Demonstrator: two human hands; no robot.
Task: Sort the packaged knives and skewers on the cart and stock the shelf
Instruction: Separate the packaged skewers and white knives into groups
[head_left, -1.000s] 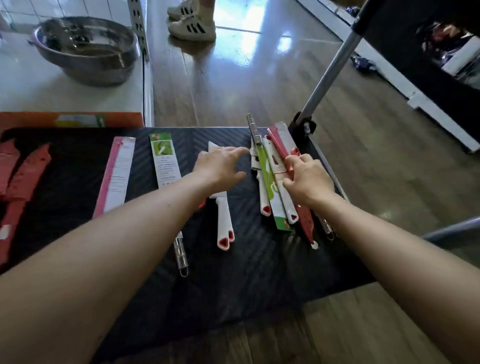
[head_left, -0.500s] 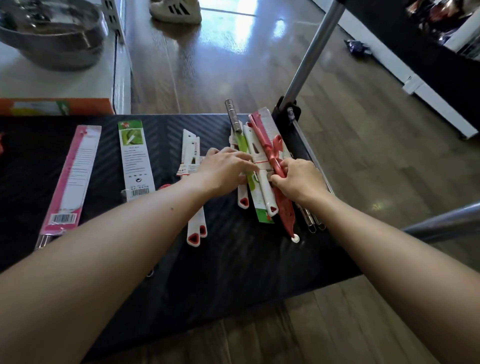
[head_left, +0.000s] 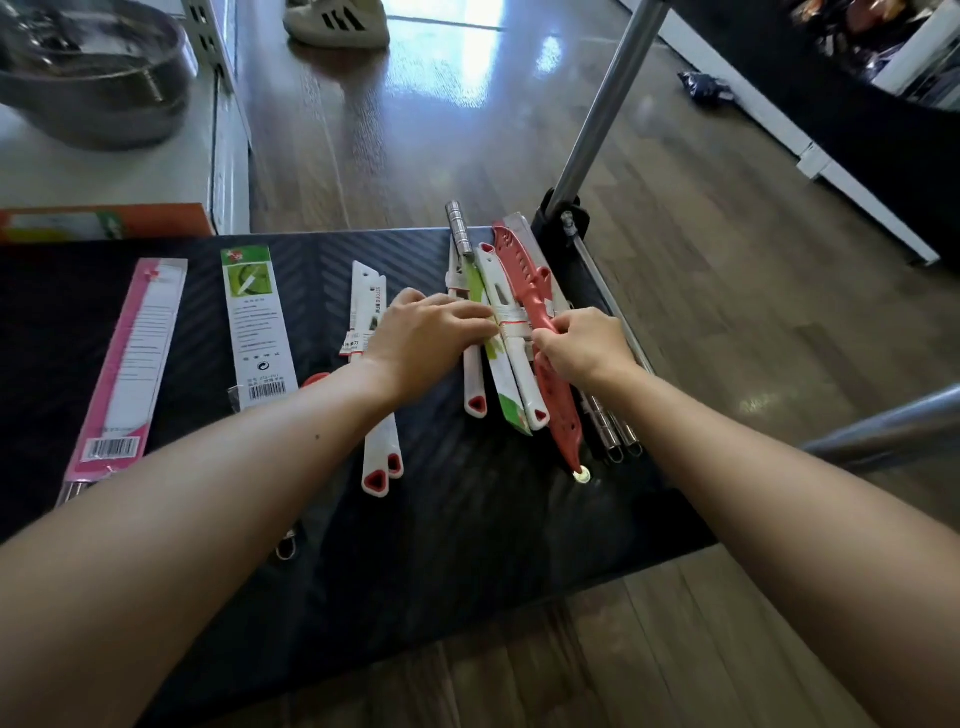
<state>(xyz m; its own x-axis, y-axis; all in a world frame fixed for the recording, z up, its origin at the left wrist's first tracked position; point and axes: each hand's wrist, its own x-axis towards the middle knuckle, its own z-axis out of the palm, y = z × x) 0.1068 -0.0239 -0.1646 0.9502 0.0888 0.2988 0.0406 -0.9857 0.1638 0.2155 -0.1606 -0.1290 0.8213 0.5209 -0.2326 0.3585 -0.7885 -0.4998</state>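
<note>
Fingers (head_left: 551, 340) of my right hand (head_left: 584, 348) pinch the red knife (head_left: 522, 270); my left hand (head_left: 431, 338) lies flat on the white knives (head_left: 525, 387) beside it; the pile sits at the cart's (head_left: 467, 545) right edge.

I am watching through a single wide-angle camera that is sitting on the person's head, facing forward and tilting steeply down. It is hanging close over the cart's black surface (head_left: 467, 545), which is filling the middle of the frame. Both forearms are reaching in from the bottom corners, and the left hand (head_left: 431, 338) and right hand (head_left: 582, 345) are meeting near the centre. The wide lens is bending the edges and taking in the wooden floor (head_left: 467, 156) ahead, the metal handle post (head_left: 602, 104) at upper right and a white shelf (head_left: 104, 171) at upper left.
</note>
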